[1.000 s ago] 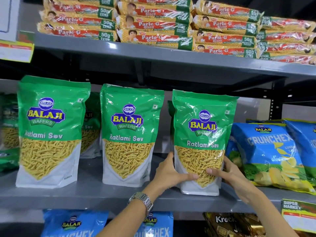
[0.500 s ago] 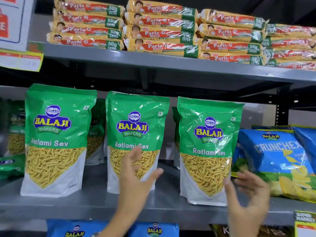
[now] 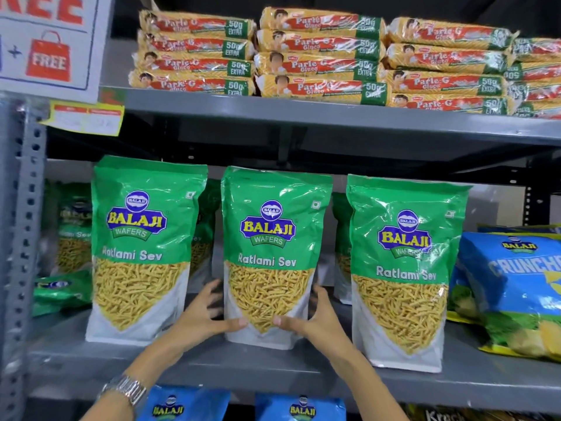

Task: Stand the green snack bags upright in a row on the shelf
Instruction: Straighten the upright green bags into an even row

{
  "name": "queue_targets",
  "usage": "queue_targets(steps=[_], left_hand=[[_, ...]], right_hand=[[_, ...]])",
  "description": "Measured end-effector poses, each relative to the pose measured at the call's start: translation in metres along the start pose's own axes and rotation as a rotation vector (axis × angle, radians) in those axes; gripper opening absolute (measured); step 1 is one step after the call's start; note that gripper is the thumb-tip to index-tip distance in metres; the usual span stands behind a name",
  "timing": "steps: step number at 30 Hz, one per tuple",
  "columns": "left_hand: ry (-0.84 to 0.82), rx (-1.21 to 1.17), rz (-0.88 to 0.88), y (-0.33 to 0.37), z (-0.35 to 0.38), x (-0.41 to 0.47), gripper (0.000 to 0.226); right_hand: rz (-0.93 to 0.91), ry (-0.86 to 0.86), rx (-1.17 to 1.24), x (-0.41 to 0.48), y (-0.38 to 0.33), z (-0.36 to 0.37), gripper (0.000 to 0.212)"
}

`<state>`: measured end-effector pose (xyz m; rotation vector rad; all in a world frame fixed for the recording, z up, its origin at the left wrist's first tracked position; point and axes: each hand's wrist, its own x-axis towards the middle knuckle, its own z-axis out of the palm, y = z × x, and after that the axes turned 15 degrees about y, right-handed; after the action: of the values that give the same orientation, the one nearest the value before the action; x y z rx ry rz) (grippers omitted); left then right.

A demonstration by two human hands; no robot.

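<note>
Three green Balaji Ratlami Sev bags stand upright in a front row on the grey middle shelf: a left bag, a middle bag and a right bag. My left hand grips the lower left side of the middle bag, thumb across its front. My right hand grips its lower right side the same way. More green bags stand behind the front row, and one green bag lies flat at the far left.
Blue Crunchex bags lean at the right of the same shelf. Parle-G biscuit packs are stacked on the upper shelf. A perforated grey upright bounds the left side. Blue Balaji bags sit on the shelf below.
Both hands let go of the right bag, moved left, and now clasp the middle bag. The view has shifted, so the shelf looks lower and further right.
</note>
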<state>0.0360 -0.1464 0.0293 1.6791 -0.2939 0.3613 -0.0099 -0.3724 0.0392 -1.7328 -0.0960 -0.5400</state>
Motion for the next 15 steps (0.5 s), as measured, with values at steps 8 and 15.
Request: queue_targets(steps=[8, 15], left_hand=[[0.085, -0.028, 0.040, 0.000, 0.004, -0.006, 0.104], [0.118, 0.020, 0.042, 0.004, 0.001, -0.016, 0.088]], right_hand=[[0.001, 0.070, 0.074, 0.007, 0.011, -0.001, 0.067], [0.005, 0.067, 0.100, 0.006, 0.016, -0.004, 0.059]])
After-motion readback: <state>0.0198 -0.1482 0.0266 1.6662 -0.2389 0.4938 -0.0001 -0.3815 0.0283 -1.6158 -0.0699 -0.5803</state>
